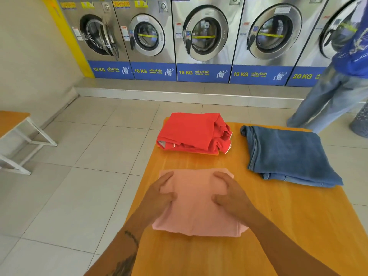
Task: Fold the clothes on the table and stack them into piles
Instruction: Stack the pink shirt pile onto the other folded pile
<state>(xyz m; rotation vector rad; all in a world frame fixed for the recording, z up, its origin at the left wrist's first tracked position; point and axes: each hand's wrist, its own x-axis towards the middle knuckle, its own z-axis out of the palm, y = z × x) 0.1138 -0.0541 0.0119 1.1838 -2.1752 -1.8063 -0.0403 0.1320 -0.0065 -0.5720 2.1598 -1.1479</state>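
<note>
On the near table [298,226]: folded pink cloth [197,206] under your hands.
Head view: your forearms are cut off at the bottom edge. Your left hand [159,194] and right hand [232,194] lie open, palms down, fingers curled loosely, pressing the cloth's upper half, wrists angled inward.

Blue base panels [203,73] under washing machines [205,32] carry yellow capacity marks, left to right: "10 KG", "10 KG", "15 KG", "15 KG", "20 KG". Thai script beside each mark; smaller print unreadable. Door stickers, top labels too blurred.
</note>
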